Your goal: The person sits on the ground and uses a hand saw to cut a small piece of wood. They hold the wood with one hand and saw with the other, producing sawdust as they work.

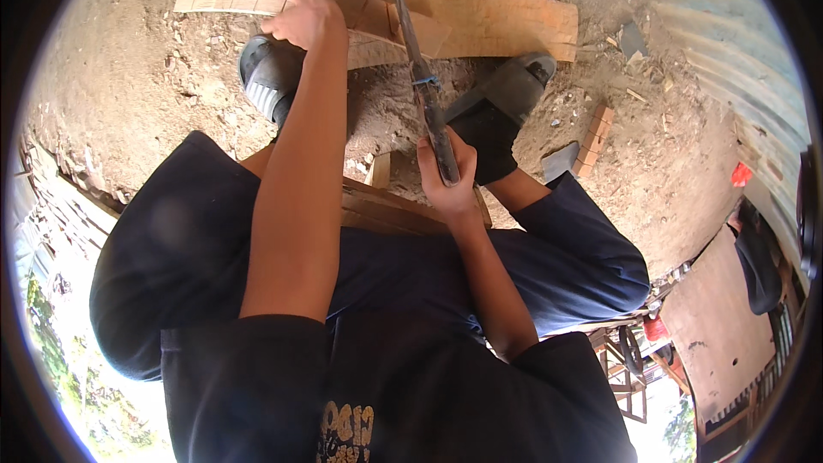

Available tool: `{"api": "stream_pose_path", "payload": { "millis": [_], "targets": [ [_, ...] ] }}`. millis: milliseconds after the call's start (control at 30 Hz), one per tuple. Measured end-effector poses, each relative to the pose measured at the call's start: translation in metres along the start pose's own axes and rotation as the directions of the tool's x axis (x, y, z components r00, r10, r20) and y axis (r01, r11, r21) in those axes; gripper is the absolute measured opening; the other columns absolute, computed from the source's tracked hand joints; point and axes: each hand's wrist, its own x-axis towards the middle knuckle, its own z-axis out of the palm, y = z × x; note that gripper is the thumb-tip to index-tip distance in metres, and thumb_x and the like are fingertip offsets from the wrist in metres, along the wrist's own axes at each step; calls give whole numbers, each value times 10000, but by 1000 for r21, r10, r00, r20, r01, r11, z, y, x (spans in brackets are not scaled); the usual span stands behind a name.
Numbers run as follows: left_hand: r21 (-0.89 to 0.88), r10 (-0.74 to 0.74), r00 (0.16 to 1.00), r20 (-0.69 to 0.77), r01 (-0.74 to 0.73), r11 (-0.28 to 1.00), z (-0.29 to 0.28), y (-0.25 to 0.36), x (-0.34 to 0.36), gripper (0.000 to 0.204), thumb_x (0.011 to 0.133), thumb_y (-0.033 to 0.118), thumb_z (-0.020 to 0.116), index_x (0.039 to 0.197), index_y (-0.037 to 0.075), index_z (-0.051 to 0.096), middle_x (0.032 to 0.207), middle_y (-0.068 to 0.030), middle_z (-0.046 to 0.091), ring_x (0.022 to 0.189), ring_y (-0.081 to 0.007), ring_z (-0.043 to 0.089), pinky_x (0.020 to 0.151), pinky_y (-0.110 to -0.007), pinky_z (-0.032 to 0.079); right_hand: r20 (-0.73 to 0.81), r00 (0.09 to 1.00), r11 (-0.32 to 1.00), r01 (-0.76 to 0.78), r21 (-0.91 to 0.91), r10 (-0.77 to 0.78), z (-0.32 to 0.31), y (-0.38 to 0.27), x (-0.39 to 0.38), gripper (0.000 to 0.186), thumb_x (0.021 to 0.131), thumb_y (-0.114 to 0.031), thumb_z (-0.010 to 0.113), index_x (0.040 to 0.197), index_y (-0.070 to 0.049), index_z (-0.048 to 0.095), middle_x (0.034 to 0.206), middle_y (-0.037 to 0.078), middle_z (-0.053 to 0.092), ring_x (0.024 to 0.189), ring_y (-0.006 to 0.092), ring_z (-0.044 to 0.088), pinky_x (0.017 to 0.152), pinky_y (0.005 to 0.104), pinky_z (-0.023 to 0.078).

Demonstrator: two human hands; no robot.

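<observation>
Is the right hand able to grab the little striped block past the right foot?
Probably not right now: the right hand is closed around the tool, and the right foot sits between that hand and the striped block.

Tan, dark-lined wooden strip [370, 15]

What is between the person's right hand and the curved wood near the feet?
In the head view, a dark rod-like tool with a blue tie extends from the right hand toward the curved wood; dirt ground shows beneath.
</observation>
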Motion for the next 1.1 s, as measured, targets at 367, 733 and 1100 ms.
{"api": "stream_pose_path", "payload": {
  "millis": [367, 733, 1100],
  "targets": [
    [325, 210, 977, -38, -187, 927, 14, -18, -21, 744, 981, 477, 425, 1397, -101, 211, 1096, -244, 541, 916, -411, 661, 761, -481, 569, 7, 1000, 1000, 11, -13, -11, 3, 0, -1, 133, 920, -57, 606, 807, -15, 549, 596, -64, 399, 554, 9, 340, 468, 239, 267],
    [221, 255, 964, -78, -233, 947, 14, -16, -29, 768, 997, 453, 383, 1434, -133, 148, 1106, -284, 523, 918, -454, 649, 726, -490, 579, -31, 990, 989, -135, 61, 137, 0, -17, 3, 142, 907, -54, 641, 797, -2, 568, 585, -34, 480, 549, 14, 415, 479, 237, 333],
    [152, 267, 963, -40, -258, 954, 9, -21, -28, 779, 999, 469, 337, 1434, -149, 150, 1143, -319, 507, 925, -487, 629, 780, -539, 547, -40, 982, 983, -182, 9, 182, -3, -25, -17, 144, 910, -64, 632, 798, -5, 567, 587, -28, 471, 557, 22, 415, 481, 242, 334]
  ]
}}
